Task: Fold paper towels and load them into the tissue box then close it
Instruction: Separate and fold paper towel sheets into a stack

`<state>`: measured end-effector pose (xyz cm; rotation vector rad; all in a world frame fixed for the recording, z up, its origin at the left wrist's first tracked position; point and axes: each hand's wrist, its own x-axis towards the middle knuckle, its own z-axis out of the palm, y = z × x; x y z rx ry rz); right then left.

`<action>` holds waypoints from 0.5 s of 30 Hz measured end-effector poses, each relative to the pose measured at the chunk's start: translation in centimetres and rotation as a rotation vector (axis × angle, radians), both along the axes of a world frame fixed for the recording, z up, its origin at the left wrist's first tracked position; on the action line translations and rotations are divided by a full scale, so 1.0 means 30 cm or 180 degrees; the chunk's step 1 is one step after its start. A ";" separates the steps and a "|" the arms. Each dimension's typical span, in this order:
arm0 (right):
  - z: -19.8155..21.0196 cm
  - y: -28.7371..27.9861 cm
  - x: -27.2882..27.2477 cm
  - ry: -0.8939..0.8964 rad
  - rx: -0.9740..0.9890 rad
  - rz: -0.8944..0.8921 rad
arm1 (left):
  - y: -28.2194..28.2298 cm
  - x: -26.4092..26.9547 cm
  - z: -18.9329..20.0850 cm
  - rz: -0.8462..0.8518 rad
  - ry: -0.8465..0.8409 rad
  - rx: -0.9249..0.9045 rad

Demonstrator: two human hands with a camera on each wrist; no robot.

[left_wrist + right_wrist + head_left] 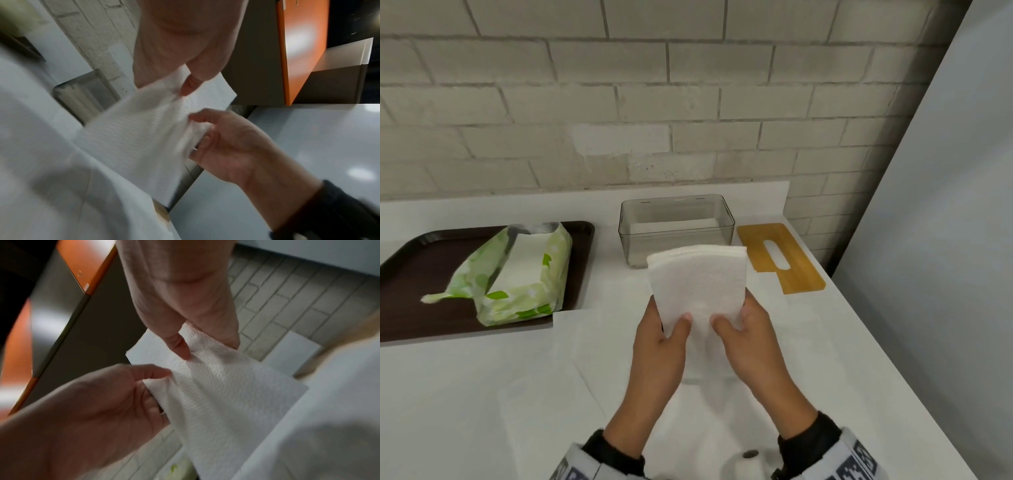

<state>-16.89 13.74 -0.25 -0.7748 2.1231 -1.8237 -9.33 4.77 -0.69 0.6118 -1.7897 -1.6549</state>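
Note:
In the head view both hands hold a folded stack of white paper towels (697, 284) upright above the counter, just in front of the clear tissue box (676, 226). My left hand (674, 325) pinches the stack's lower left edge, thumb in front. My right hand (729, 322) pinches its lower right edge the same way. The box stands open with a thin white layer at its bottom. Its bamboo lid (779, 257), with a slot, lies flat to the right of the box. The wrist views show the towels (144, 129) (226, 394) creased between both thumbs.
A dark tray (410, 274) at the left holds an opened green pack of paper towels (517, 277). Flat white sheets (602, 359) lie on the white counter under my hands. A brick wall runs behind; the counter edge runs diagonally on the right.

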 end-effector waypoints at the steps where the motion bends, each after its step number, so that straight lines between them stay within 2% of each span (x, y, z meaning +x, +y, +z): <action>1: 0.026 0.017 -0.018 0.0043 -0.0075 -0.0085 | -0.018 -0.010 0.013 -0.0163 -0.0009 -0.0085; 3: 0.078 0.069 -0.068 0.0060 -0.0332 -0.0358 | -0.059 -0.033 0.025 -0.0581 -0.0167 -0.0446; 4: 0.097 0.104 -0.097 0.0051 -0.0477 -0.0522 | -0.078 -0.049 0.020 -0.0814 -0.0349 -0.0858; 6: 0.121 0.186 -0.148 -0.0053 -0.0693 -0.0812 | -0.104 -0.079 -0.010 -0.1463 -0.0897 -0.1939; 8: 0.127 0.275 -0.182 -0.0194 -0.0819 -0.1028 | -0.114 -0.109 -0.065 -0.2351 -0.1469 -0.3089; 10: 0.122 0.361 -0.193 -0.0297 -0.0886 -0.1194 | -0.114 -0.138 -0.114 -0.3200 -0.1763 -0.3900; 12: 0.107 0.439 -0.190 -0.0348 -0.0898 -0.1303 | -0.110 -0.159 -0.134 -0.3655 -0.1913 -0.4304; 15: 0.087 0.527 -0.173 -0.0419 -0.0878 -0.1409 | -0.101 -0.184 -0.147 -0.3920 -0.1937 -0.4623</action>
